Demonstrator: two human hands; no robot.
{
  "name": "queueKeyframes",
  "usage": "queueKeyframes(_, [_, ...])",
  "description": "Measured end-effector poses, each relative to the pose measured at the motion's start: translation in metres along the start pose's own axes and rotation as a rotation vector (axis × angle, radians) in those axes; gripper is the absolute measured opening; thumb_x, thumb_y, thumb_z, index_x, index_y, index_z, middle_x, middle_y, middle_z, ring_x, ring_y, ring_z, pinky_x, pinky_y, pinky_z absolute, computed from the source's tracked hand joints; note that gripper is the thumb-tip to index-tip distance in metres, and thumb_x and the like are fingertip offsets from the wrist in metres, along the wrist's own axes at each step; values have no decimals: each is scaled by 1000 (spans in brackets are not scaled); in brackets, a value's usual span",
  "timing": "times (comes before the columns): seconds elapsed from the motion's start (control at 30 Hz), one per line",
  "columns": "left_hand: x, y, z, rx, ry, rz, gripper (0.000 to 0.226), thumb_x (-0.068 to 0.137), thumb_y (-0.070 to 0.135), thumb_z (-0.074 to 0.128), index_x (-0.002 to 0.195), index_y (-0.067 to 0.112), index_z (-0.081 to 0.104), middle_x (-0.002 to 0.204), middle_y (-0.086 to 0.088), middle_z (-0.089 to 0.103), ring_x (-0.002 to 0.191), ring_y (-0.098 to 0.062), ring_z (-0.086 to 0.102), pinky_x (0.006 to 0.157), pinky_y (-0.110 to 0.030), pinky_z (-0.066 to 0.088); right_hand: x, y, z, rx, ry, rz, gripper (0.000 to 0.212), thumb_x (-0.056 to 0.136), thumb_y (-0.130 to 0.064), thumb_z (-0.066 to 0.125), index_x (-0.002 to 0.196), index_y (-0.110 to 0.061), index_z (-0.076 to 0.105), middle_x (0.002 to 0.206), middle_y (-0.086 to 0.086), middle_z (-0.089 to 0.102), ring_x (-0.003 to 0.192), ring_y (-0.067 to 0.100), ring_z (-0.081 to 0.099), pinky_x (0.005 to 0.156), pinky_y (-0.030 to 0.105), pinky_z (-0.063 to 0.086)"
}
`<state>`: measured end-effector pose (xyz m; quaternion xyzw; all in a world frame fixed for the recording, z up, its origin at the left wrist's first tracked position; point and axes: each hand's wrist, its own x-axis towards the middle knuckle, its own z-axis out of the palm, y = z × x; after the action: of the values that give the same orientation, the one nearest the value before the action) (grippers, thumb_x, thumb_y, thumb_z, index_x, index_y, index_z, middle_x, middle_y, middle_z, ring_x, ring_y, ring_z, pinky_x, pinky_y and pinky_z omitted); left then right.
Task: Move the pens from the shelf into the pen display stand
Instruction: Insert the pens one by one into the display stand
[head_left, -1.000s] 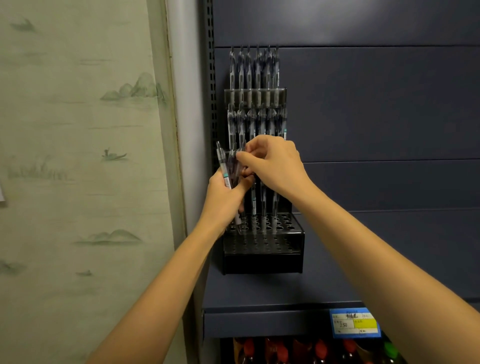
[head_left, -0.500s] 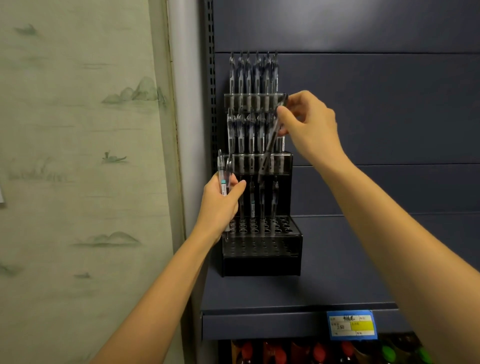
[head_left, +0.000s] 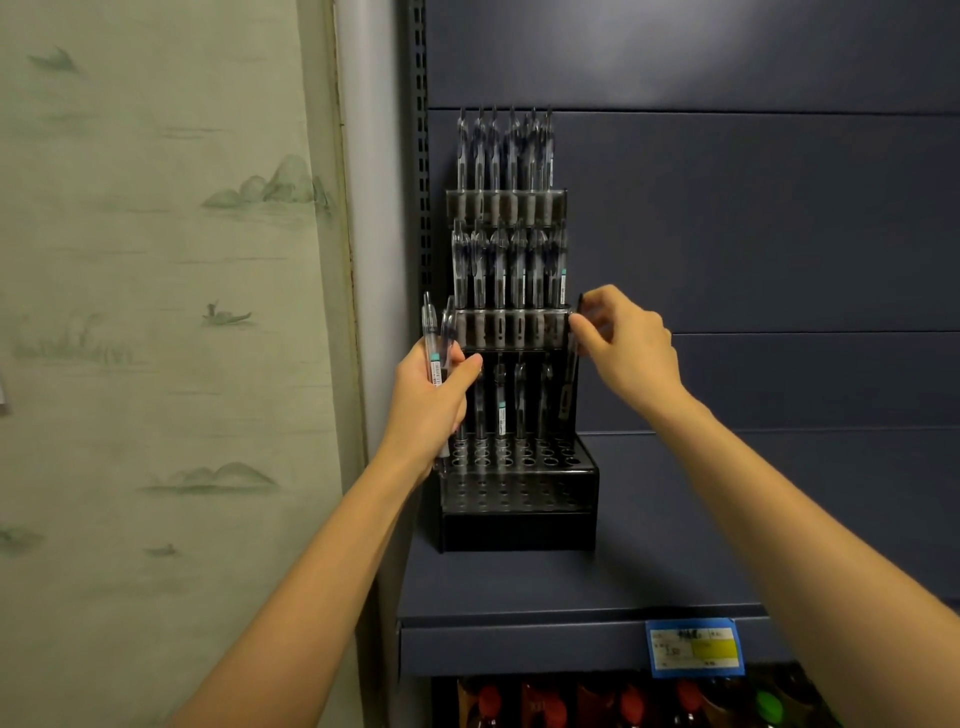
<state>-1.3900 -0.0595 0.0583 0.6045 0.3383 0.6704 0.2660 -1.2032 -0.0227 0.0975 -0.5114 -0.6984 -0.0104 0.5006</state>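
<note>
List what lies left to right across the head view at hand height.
Landscape wallpaper → grey pillar → left hand gripping spare pens → pen display stand → single pen pinched by right hand → dark blue back panel.

Dim, cool, flat light. Faint sheen from above on the back panel, upper right. Racked pens dark, soft, hard to separate. Wide-angle stretch toward lower corners; bottles murky.

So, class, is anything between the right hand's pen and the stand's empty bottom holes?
Nothing visible: the pen hangs above open holes at the right end of the stand; other pens stand left of it.
</note>
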Motion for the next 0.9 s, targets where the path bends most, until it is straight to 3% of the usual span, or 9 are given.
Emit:
queueKeyframes(0.17, [-2, 1, -2, 0, 11, 2, 18, 94, 6, 53, 81, 12, 43, 46, 3, 36, 30, -5, 28, 33, -15, 26, -4, 10, 11, 1, -48, 16, 26, 96, -35, 51, 117, -19, 55, 104, 0, 68, 95, 22, 64, 77, 35, 49])
queueKeyframes(0.33, [-4, 0, -3, 0, 22, -11, 19, 94, 6, 52, 80, 13, 42, 42, 6, 36, 30, -6, 27, 33, -16, 25, -7, 14, 17, -49, -113, 27, 23, 93, -32, 59, 109, -16, 62, 97, 1, 69, 93, 19, 63, 73, 28, 41])
queueKeyframes(0.4, [-5, 0, -3, -2, 24, -11, 19, 94, 5, 52, 80, 13, 42, 38, 8, 36, 29, -5, 27, 33, -15, 26, -11, 17, 21, -81, -148, 32, 22, 90, -32, 63, 104, -15, 65, 94, 2, 70, 93, 19, 64, 76, 29, 47])
queueKeyframes(0.77, [-17, -4, -5, -1, 49, -35, 17, 95, 6, 51, 83, 11, 42, 37, 7, 35, 29, -5, 27, 33, -16, 24, -21, 14, 19, -86, -65, 12, 29, 90, -41, 59, 109, -20, 53, 100, -6, 66, 93, 21, 59, 69, 32, 42])
queueKeyframes(0.9, [-18, -8, -10, -19, 44, -49, 17, 95, 6, 52, 82, 13, 42, 36, 6, 35, 29, -6, 27, 33, -16, 23, -22, -8, 19, 33, 1, -90, 15, 92, -37, 56, 100, -25, 59, 92, -12, 60, 80, 12, 57, 68, 33, 45])
